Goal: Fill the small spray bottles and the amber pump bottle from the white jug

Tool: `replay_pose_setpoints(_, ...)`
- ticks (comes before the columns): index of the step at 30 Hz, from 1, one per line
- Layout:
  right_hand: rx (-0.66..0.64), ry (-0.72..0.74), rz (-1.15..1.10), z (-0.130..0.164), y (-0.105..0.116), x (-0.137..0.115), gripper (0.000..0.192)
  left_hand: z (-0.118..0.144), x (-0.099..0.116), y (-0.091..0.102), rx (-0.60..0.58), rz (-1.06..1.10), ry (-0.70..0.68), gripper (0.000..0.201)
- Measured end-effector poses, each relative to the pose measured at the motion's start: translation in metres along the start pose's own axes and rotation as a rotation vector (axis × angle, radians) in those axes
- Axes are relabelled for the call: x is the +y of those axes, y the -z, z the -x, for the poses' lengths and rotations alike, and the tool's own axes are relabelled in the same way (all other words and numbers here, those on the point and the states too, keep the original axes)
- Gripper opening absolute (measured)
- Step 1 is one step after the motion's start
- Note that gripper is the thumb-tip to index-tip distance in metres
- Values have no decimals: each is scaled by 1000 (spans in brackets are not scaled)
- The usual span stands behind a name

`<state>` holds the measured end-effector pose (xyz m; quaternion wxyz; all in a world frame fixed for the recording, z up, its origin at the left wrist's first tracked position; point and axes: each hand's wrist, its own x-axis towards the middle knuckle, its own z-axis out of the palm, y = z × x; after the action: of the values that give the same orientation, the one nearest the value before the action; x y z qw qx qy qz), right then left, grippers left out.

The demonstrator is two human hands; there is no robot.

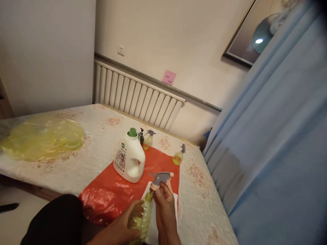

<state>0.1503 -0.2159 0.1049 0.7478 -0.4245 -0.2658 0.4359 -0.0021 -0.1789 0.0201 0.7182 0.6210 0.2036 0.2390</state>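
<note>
Low in the head view, my left hand (125, 223) is wrapped around the ribbed, yellow-green clear body of a spray bottle (146, 217), which leans to the right. My right hand (166, 204) grips the grey and peach spray head (160, 179) at the bottle's neck; whether it is screwed on I cannot tell. Just beyond my hands stands a large white jug (130, 160) with a handle and a printed label, with a green piece (132, 132) in its mouth. Under it lies a red plastic sheet (109, 190). A white sheet (153, 217) shows partly behind the bottle.
A small spray bottle (178, 157) with yellow liquid stands at the red sheet's right edge. Behind the jug are another spray bottle (149, 140) and a dark pump bottle (141, 136). Crumpled yellow plastic (43, 136) covers the left side. A blue curtain (268, 136) hangs at right.
</note>
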Motion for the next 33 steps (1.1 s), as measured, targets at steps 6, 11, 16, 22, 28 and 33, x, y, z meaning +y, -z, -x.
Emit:
replay_pose_setpoints(6,35,58,-43,-3,-2,-17,37,2,14,-4,97,-58,-47,82)
replay_pose_setpoints(11,54,114,-18,-6,-7,-25,43,4,18,1,232,-271,-37,78)
replay_pose_setpoints(16,96,173,-53,-8,-14,-30,42,1,-1,13,358,-441,-53,75)
replay_pose_setpoints(22,155,258,-140,-14,-19,-37,38,-5,-17,27,491,-513,-104,75)
replay_pose_setpoints(28,234,298,-142,-23,-20,-41,48,-8,-12,31,466,-515,-107,72)
replay_pose_setpoints(33,273,310,-94,-33,-14,-37,41,-8,-6,33,431,-477,-71,72)
